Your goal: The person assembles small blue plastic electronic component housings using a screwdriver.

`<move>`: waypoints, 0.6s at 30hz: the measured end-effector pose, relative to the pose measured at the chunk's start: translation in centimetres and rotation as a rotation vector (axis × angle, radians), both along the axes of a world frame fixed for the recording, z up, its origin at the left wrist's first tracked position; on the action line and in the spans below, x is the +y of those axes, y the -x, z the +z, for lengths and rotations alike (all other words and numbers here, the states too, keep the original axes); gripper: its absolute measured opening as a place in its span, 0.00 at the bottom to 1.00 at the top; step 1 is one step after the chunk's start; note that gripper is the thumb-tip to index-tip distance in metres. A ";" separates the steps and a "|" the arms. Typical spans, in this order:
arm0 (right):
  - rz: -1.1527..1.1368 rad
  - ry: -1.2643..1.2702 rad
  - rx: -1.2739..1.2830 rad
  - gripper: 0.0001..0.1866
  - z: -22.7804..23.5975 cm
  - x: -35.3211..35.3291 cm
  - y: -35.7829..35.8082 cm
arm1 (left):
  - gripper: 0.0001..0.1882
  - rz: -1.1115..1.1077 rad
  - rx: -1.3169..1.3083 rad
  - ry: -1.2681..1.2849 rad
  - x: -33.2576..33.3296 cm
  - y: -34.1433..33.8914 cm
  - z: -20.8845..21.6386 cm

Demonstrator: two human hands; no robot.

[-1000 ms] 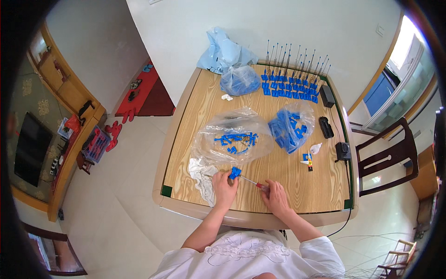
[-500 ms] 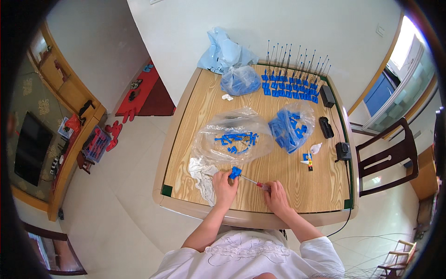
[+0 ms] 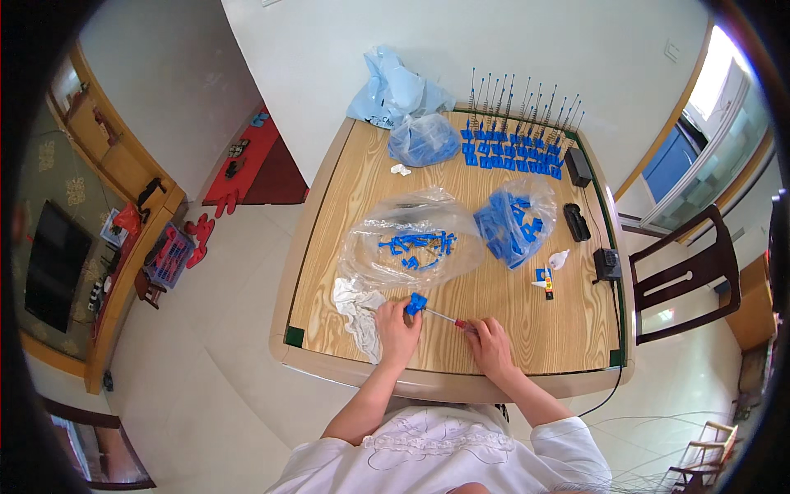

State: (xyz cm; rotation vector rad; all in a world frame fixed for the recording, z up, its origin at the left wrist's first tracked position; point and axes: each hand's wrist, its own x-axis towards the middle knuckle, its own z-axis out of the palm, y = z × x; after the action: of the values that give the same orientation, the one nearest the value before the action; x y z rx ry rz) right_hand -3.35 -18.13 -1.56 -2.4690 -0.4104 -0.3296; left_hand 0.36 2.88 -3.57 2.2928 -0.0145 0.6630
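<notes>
bright daylight | window (image 3: pixel 714 76) blown out, upper right | floor (image 3: pixel 683 358) sheen | fisheye-bent, black rim

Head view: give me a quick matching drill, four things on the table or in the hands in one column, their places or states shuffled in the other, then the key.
Things:
1. Screwdriver
2. Small blue part
3. White cloth
4. Light blue bag

Places or states:
A. Crumpled, left of the left hand
B. At the far left corner of the table
C. Handle in the right hand, shaft pointing to the person's left
D. Held in the left hand

Pairs: 1-C, 2-D, 3-A, 4-B
</notes>
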 end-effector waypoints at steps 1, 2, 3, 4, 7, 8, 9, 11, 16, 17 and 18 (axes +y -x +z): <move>-0.002 0.008 -0.027 0.14 0.4 0.2 0.0 | 0.17 0.000 0.000 -0.006 0.0 0.0 0.1; -0.002 0.008 -0.026 0.14 0.5 0.3 0.0 | 0.17 0.001 -0.001 -0.012 0.0 0.0 0.1; -0.017 0.017 0.006 0.14 0.6 0.5 0.0 | 0.17 0.002 0.000 -0.012 0.0 0.0 0.2; -0.033 0.026 0.036 0.14 0.7 0.5 0.0 | 0.17 -0.007 0.005 -0.011 0.0 0.0 0.2; -0.059 -0.072 -0.002 0.16 -0.1 0.2 0.1 | 0.17 -0.016 -0.002 -0.012 0.0 0.0 0.2; -0.059 -0.071 -0.002 0.16 -0.3 0.0 0.1 | 0.17 -0.017 -0.013 -0.014 -0.1 0.0 0.2; -0.025 -0.086 0.031 0.16 -0.5 -0.2 0.1 | 0.17 -0.017 -0.013 -0.013 -0.1 0.0 0.2; 0.011 -0.102 0.066 0.16 -0.3 -0.1 0.1 | 0.18 -0.014 -0.004 -0.008 0.0 0.0 0.2; 0.012 -0.001 0.067 0.16 1.1 0.6 0.0 | 0.18 -0.010 -0.013 -0.009 0.1 0.0 0.0; 0.010 -0.001 0.067 0.16 0.9 0.5 0.0 | 0.18 -0.012 -0.010 -0.005 0.0 0.0 0.0; -0.008 -0.053 0.074 0.16 0.4 0.4 0.1 | 0.18 -0.013 -0.010 -0.004 0.0 0.0 0.1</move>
State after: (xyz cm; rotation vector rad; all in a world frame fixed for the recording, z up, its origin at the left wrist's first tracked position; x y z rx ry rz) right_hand -3.41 -17.75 -1.13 -2.4233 -0.3564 -0.2480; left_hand 0.40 2.87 -3.50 2.2915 -0.0357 0.6688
